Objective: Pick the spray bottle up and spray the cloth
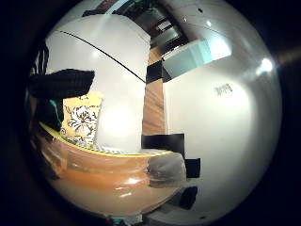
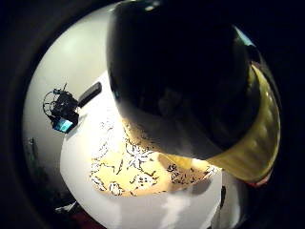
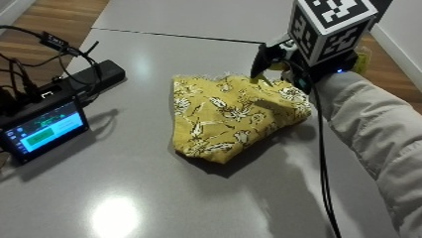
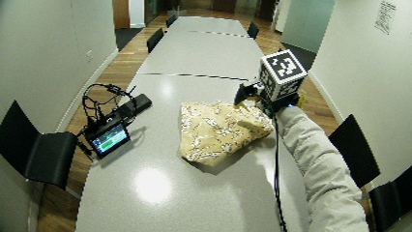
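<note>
Outside view: my gloved right hand (image 3: 290,62) is at the cloth's (image 3: 227,114) 1 o'clock edge, grasping the spray bottle (image 3: 264,62), nozzle over the fabric; the yellow floral cloth lies crumpled on the grey table (image 3: 151,198). Thumb-side palm view: bottle's dark body with yellow band (image 2: 267,129) fills the frame, cloth on the table beneath. Little-finger palm view: amber bottle wall (image 1: 103,181) close up, cloth beyond it.

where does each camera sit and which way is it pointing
Little finger side palm view: on the gloved right hand, facing along the grey table toward the room's end; a black gloved finger shows, with an orange, yellow-rimmed curved surface close by.
Thumb side palm view: on the same palm, facing the yellow floral cloth; a dark rounded shape fills much of it.
Outside view: above the table, looking down; right hand and pale sleeve show.
Wide outside view: higher, facing down the room.
All four share the cloth.
</note>
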The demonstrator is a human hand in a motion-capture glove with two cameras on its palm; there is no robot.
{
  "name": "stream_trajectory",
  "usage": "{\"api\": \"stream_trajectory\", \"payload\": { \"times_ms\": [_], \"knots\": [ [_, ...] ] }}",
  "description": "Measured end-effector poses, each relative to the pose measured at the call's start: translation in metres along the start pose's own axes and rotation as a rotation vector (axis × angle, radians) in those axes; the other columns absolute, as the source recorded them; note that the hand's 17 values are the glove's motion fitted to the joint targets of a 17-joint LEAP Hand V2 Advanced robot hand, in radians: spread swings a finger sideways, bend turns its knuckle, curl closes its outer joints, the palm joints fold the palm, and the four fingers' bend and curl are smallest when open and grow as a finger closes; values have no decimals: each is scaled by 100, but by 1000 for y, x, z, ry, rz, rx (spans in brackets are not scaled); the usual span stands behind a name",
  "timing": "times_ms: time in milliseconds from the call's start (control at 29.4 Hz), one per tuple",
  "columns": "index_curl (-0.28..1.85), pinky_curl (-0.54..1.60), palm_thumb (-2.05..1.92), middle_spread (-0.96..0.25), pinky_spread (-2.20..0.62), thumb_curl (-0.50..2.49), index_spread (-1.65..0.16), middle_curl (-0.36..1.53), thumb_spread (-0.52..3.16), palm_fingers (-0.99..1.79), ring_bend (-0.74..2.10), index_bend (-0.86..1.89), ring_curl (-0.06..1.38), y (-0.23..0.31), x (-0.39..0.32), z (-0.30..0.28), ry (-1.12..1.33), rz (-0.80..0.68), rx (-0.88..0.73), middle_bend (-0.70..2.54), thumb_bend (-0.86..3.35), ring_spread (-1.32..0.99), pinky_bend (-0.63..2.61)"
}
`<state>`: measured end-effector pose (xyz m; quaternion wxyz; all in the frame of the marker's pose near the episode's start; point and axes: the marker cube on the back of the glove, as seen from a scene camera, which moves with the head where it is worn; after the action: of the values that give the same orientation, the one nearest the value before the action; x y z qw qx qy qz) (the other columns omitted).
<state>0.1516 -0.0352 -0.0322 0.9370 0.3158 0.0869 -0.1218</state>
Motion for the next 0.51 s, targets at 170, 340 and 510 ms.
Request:
{"api": "stream_trajectory", "payload": {
  "times_ms": [170,340,510],
  "knots": [
    [59,45,114,-7,-21,65,-25,52,39,119,54,28,50,0,-2,2,-21,9,-1,59,8,-16,45],
    [60,47,115,-7,-21,68,-25,53,37,119,54,27,50,0,3,-6,-294,129,63,58,5,-16,45],
    [62,48,116,-7,-21,70,-25,54,36,119,54,26,51,-4,14,-28,-868,348,215,58,3,-17,43]
  ]
}}
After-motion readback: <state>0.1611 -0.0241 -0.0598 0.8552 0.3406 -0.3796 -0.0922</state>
